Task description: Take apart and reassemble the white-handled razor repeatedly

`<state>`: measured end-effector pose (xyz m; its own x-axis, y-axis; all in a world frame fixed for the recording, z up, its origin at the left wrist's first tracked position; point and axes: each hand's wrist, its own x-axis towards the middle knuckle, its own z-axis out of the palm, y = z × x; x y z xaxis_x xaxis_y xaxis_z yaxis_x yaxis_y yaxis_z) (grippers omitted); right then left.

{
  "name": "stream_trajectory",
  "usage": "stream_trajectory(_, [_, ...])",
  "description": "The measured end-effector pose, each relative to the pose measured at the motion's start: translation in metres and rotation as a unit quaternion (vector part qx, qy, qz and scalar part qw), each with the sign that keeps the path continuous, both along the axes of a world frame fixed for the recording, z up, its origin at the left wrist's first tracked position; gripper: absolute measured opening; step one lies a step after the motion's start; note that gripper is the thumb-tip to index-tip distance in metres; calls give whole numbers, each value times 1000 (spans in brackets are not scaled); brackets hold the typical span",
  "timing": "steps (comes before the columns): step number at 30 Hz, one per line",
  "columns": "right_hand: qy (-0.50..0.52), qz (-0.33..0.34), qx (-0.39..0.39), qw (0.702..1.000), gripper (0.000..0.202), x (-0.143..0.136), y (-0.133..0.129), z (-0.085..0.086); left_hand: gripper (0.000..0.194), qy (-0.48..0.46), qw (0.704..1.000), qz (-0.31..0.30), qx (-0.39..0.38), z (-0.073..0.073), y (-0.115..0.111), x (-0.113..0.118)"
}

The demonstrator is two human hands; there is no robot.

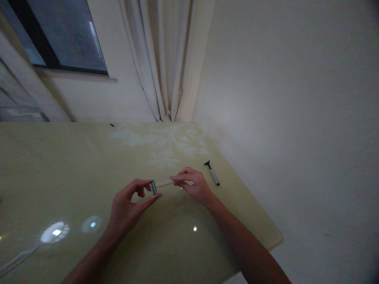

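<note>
Teal-striped razor cartridge [153, 188] is pinched by left hand [126, 207]; right hand [196, 187] pinches pale stick [164, 184]; grey-handled razor [213, 176] lies rightward.

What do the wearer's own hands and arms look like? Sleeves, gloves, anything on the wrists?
Left hand and right hand are ungloved. The left forearm and right forearm are bare as far as they show: no sleeves, watch, bracelet or cables visible.
</note>
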<state>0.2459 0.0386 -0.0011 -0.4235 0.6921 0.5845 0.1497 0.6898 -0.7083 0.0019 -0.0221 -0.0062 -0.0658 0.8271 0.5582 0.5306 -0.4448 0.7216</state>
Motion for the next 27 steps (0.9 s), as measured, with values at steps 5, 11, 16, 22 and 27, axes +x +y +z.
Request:
stream_trajectory(5, [3,7,14,1000,25,-1,-1,2,35,16,1000,-8,11,1,-3,-1])
stream_trajectory(11, [20,5,5,1000,23,-2,-2,4,37,28,999,-19,21,2,-6,0])
stream_trajectory(16, [32,-5,4,999,22,-3,-2,4,37,35,999,-23,14,3,-7,2])
stream_trajectory(22, [22,-23,4,999,19,-2,-3,6,35,30,999,-24,16,6,-8,4])
stream_trajectory(27, [23,-5,3,1000,21,-2,-2,5,35,24,999,-26,17,6,-8,4])
